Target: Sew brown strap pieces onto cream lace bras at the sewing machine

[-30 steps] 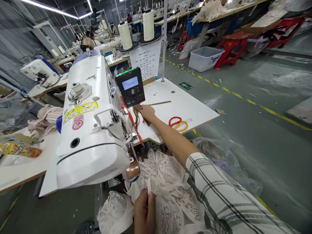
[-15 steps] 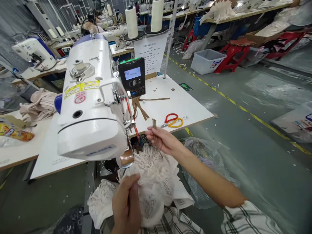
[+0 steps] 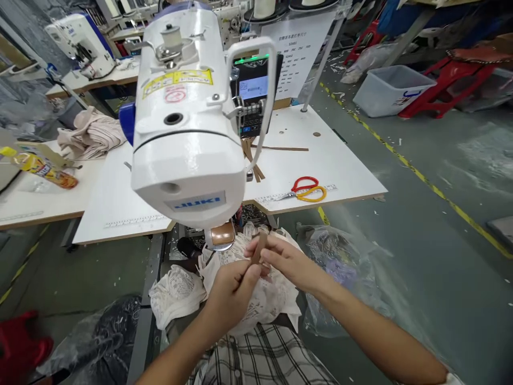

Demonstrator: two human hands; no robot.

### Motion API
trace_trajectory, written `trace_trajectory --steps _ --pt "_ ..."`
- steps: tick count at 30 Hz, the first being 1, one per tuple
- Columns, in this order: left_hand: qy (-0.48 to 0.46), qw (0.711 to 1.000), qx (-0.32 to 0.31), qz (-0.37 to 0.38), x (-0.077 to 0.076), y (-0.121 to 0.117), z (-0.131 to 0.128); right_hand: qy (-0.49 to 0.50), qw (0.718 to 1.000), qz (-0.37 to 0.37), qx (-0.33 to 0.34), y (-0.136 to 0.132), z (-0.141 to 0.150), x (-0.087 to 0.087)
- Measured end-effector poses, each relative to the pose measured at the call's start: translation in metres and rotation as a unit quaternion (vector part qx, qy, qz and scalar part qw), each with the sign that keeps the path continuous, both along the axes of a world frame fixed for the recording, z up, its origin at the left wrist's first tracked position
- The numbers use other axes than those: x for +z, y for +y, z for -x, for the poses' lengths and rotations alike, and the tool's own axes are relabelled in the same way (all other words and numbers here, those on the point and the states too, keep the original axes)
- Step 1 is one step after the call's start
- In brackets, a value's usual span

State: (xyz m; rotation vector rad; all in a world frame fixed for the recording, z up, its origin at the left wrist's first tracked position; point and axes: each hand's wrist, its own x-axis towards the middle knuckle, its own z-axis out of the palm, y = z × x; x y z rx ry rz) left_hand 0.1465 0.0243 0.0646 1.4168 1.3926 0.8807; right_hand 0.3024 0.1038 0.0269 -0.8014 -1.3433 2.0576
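A short brown fabric strip [image 3: 260, 247] stands between my two hands, below the sewing machine head. My right hand [image 3: 286, 260] pinches it from the right, thumb against its side. With thumb and fingers closed, my left hand [image 3: 232, 291] grips the strip's lower end. Cream lace garments [image 3: 262, 299] with shaped cups lie bunched under both hands on my lap, partly covered by them. Another lace cup [image 3: 176, 291] rests to the left. The white sewing machine [image 3: 188, 160] hides part of the work area behind it.
Red-and-yellow-handled scissors [image 3: 308, 190] lie on the white table [image 3: 348, 171], near more brown strips [image 3: 254, 160]. A clear plastic bag [image 3: 340, 278] is on the floor at right. Folded beige fabric [image 3: 91, 132] and a drink bottle [image 3: 44, 170] sit on the left table.
My right hand has come down from the table edge with the brown strip. My left hand has left the lace cup and moved up to the strip. The view has shifted.
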Motion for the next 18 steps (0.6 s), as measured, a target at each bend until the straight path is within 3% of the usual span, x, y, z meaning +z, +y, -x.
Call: trace_trajectory --steps 3,5,7,10,13,18 --pt "0.038 0.995 -0.007 -0.087 -0.001 0.007 0.011 -0.032 0.997 -0.023 -0.070 0.016 0.006 0.001" --pt "0.137 0.974 0.016 -0.182 -0.006 0.012 0.024 -0.060 0.988 -0.054 -0.129 0.032 0.014 0.003" --pt "0.255 0.933 0.066 -0.246 -0.012 0.014 0.038 -0.093 0.984 -0.095 -0.120 0.048 0.024 0.005" --pt "0.365 0.894 0.141 -0.219 -0.014 0.016 0.050 -0.156 0.968 -0.180 -0.084 0.066 0.040 0.007" --pt "0.366 0.908 0.152 -0.135 -0.010 0.016 0.056 -0.187 0.941 -0.268 -0.084 0.075 0.054 0.010" --pt "0.221 0.970 0.079 -0.063 -0.012 0.020 0.079 -0.207 0.895 -0.384 -0.090 0.085 0.070 0.014"
